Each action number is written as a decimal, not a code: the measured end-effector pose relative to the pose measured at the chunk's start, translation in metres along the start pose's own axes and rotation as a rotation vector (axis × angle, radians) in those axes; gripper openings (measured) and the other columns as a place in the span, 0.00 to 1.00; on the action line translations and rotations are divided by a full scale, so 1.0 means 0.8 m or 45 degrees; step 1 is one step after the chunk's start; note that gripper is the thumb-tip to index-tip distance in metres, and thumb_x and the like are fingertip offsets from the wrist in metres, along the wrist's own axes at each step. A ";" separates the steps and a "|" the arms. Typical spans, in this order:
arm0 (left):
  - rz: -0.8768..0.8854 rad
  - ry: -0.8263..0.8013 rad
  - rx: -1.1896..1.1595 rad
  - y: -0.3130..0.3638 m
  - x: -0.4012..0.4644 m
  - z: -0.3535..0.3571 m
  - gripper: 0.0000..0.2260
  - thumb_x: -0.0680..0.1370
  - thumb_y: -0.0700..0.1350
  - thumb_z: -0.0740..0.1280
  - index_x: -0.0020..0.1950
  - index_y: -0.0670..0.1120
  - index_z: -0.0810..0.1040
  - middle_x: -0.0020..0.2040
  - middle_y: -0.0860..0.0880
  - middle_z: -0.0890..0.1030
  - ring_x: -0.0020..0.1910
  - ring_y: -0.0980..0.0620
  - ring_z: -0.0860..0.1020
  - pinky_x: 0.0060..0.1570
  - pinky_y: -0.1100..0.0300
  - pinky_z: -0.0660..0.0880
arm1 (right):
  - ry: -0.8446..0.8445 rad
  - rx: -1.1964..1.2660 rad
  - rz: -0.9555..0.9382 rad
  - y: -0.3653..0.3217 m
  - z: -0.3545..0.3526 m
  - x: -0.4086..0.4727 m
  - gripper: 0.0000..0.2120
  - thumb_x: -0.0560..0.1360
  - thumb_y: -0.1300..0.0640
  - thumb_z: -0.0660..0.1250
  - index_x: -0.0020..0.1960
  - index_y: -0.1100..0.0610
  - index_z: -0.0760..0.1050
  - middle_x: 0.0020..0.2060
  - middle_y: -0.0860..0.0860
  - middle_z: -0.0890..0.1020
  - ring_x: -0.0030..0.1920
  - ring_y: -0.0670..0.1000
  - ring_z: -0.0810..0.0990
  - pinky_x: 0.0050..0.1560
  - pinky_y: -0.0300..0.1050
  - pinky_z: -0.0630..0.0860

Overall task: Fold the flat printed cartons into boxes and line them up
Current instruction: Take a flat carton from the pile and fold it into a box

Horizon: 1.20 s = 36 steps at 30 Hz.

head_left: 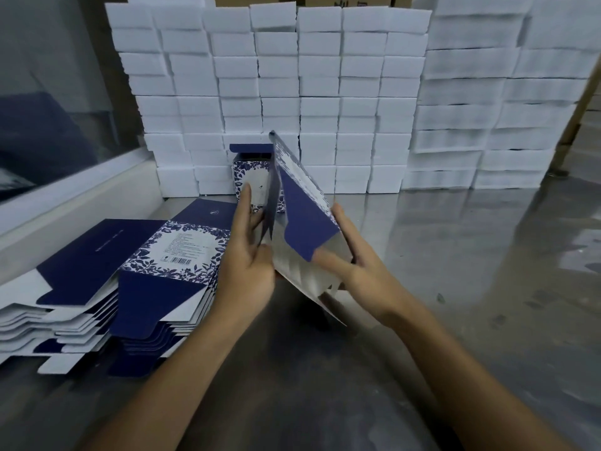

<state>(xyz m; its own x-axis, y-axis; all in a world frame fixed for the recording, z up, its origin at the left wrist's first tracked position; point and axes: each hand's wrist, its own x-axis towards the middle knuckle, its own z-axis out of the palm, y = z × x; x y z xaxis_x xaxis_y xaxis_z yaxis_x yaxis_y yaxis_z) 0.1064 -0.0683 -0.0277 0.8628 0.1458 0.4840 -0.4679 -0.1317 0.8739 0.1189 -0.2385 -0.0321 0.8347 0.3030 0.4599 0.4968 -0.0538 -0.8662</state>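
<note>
Fingers of left hand [248,255] and right hand [354,258] grip half-opened, empty carton [302,219] above table [455,288].

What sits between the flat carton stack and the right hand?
In the head view, the left hand and the half-opened carton both hands hold lie between the stack and the right hand.
</note>
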 end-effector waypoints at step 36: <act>-0.125 0.331 0.155 -0.011 0.014 -0.022 0.24 0.81 0.54 0.59 0.46 0.30 0.71 0.45 0.30 0.76 0.48 0.31 0.77 0.50 0.32 0.76 | 0.784 -0.159 -0.176 -0.003 -0.031 0.007 0.11 0.81 0.61 0.65 0.50 0.46 0.79 0.42 0.33 0.82 0.37 0.43 0.83 0.33 0.34 0.77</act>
<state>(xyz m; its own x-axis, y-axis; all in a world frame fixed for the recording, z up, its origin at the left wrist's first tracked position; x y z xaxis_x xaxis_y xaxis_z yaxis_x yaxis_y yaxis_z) 0.1172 -0.0480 -0.0294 0.8177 0.4073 0.4067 -0.3451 -0.2186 0.9127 0.1286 -0.2603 -0.0226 0.7259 -0.2850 0.6260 0.6028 -0.1747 -0.7785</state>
